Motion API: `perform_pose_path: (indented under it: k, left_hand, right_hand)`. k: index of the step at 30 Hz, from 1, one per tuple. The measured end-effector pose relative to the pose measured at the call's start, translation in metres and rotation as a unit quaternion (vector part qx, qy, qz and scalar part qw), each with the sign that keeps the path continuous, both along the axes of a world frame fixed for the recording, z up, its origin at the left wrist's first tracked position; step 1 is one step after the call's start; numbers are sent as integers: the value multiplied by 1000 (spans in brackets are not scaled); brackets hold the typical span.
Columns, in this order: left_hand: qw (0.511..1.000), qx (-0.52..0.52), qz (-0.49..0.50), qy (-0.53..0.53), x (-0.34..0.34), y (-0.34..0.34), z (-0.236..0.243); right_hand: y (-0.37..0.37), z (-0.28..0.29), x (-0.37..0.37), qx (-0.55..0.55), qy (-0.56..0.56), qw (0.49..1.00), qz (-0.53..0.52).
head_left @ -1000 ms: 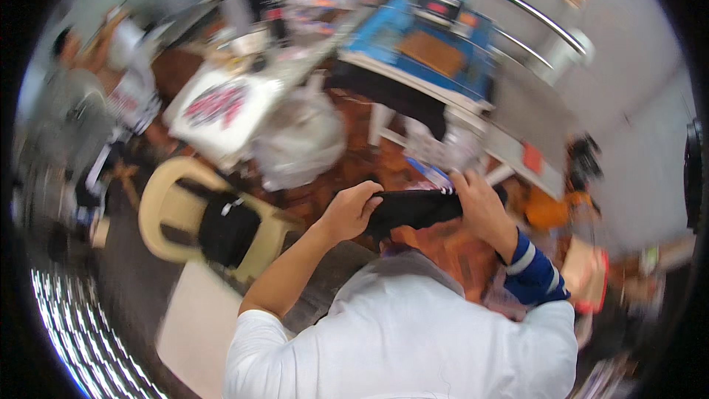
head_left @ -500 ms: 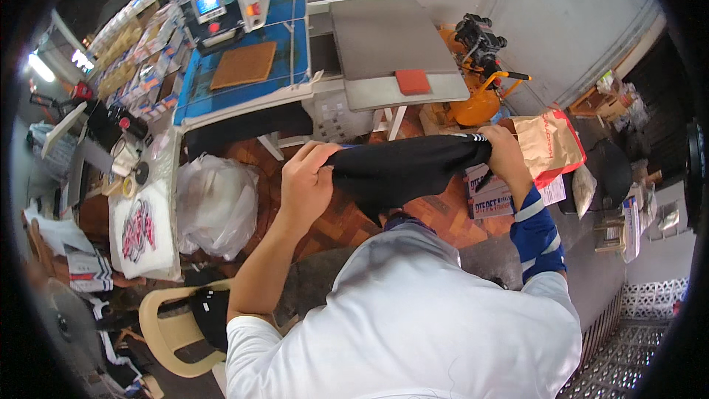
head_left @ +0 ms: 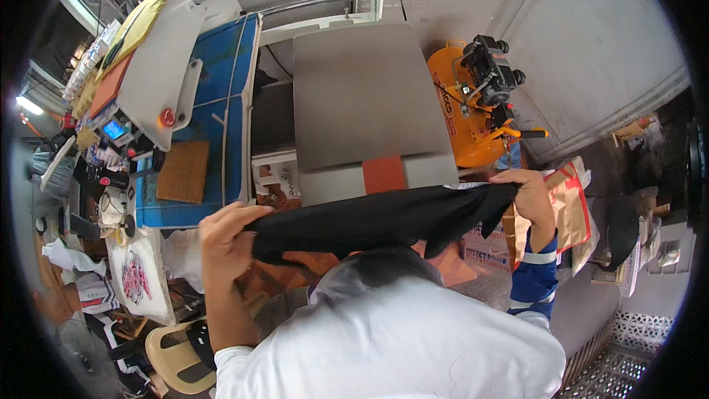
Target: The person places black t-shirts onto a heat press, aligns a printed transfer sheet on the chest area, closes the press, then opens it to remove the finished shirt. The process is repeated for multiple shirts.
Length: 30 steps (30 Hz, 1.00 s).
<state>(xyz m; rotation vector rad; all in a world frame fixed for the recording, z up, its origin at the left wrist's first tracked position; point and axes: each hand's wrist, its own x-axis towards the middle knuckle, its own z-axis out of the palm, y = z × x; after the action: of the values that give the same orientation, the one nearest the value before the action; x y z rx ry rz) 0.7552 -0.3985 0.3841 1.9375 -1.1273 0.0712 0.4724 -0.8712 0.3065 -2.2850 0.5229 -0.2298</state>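
A black garment [head_left: 369, 222] stretches sideways between my two hands, in front of the grey heat-press plate. My left hand [head_left: 227, 240] is closed on its left end, with thumb and fingers pinching the upper edge. At the right end, my right hand [head_left: 533, 196] grips the cloth near a small white patch on the upper edge. The cloth sags a little along its lower edge. Just beyond it lies the flat grey plate [head_left: 362, 96], with a red-orange square [head_left: 384, 174] at its near edge.
Left of the plate is a blue table [head_left: 214, 118] with a brown square pad [head_left: 183, 170]. An orange air compressor [head_left: 476, 103] stands at the back right. A brown-and-red paper bag [head_left: 569, 210] and a box [head_left: 486, 250] are beside my right arm. A beige chair [head_left: 166, 355] is low left.
I have come closer to the grey plate, and the view has shifted. My hands are farther apart, and the black garment is spread wider and reaches toward the plate's near edge.
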Motion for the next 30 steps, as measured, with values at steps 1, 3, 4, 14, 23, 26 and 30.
perform_pose_path:
  k: [1,3,4,14,23,26,30]
  left_hand:
    - [1000,4,16,12,8,-1,1]
    - [998,13,52,37,26,-6,9]
    - [995,19,81,48,35,-4,13]
    - [971,45,217,-85,281,-142,80]
    - [857,222,404,231,422,-317,-77]
    - [812,-9,397,427,455,-347,-156]
    - [865,33,412,285,506,-331,-214]
  right_hand:
    - [-13,8,3,-7,-36,999,-18]
    - [-27,18,4,20,-114,991,-64]
    - [-37,17,13,127,-153,977,-76]
    - [-160,115,235,83,-209,959,-173]
    - [-253,-48,454,-252,193,922,-222]
    - [-290,-116,481,241,123,904,-332]
    - [-283,-136,520,105,52,963,-241]
